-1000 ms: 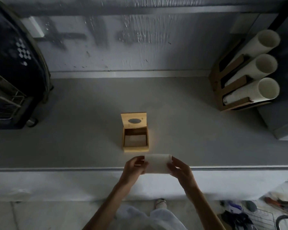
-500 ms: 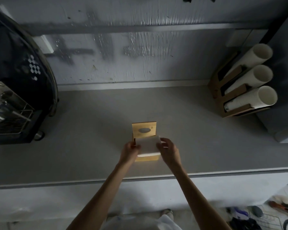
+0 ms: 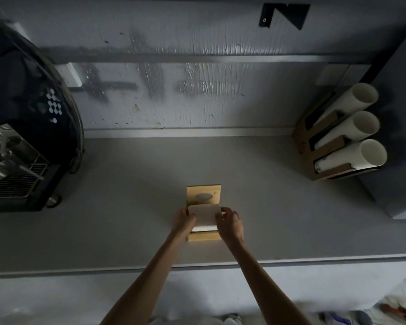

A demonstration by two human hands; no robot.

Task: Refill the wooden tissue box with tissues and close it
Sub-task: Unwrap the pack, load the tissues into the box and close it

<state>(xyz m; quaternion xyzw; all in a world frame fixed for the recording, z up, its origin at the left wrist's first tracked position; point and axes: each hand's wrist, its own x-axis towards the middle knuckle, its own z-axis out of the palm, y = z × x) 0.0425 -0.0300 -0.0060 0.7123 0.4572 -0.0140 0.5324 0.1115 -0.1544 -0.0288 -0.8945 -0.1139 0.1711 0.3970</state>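
Pinching the white tissue stack (image 3: pixel 204 215) with left hand (image 3: pixel 182 221) and right hand (image 3: pixel 229 223), lowering squarely into the open-lidded light wooden box (image 3: pixel 204 236), keeping edges level.

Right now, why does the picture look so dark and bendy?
Head view: dim light, so the wooden tissue box and tissues stand out palest; the wide lens bows the counter edge; the left hand and right hand look slightly soft.

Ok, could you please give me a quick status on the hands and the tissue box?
Left hand and right hand: both grip the white tissue stack. Stack over the open wooden tissue box, hinged lid upright. Nothing in the way.
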